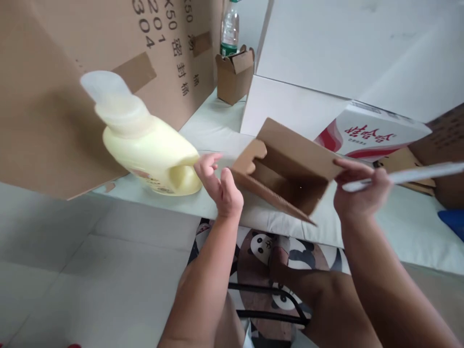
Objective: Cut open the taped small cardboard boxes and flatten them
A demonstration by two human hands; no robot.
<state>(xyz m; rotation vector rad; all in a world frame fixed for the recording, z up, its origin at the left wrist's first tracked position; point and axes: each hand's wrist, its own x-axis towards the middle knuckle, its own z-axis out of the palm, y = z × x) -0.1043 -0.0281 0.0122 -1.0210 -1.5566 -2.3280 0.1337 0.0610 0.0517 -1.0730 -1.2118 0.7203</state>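
A small brown cardboard box (297, 186) is in front of me, tilted, with its open top toward me and its flaps up. At its left stands my left hand (221, 188), thumb and fingers apart, nothing in it. That hand's fingertips overlap the base of a large pale yellow jug-shaped bottle (152, 159) with a translucent cap; I cannot tell if they touch. My right hand (360, 188) is closed on a long white stick-like tool (416, 175) that points out to the right. Fingers of the same hand also meet the box's right edge.
A big printed carton (108, 29) stands at the left. Behind are a folded brown box (234, 77), a plastic bottle (230, 29), and white boxes (308, 43). A red-and-white carton (373, 133) and a blue thing (453, 222) sit right. The pale table (409, 241) edge is near my legs.
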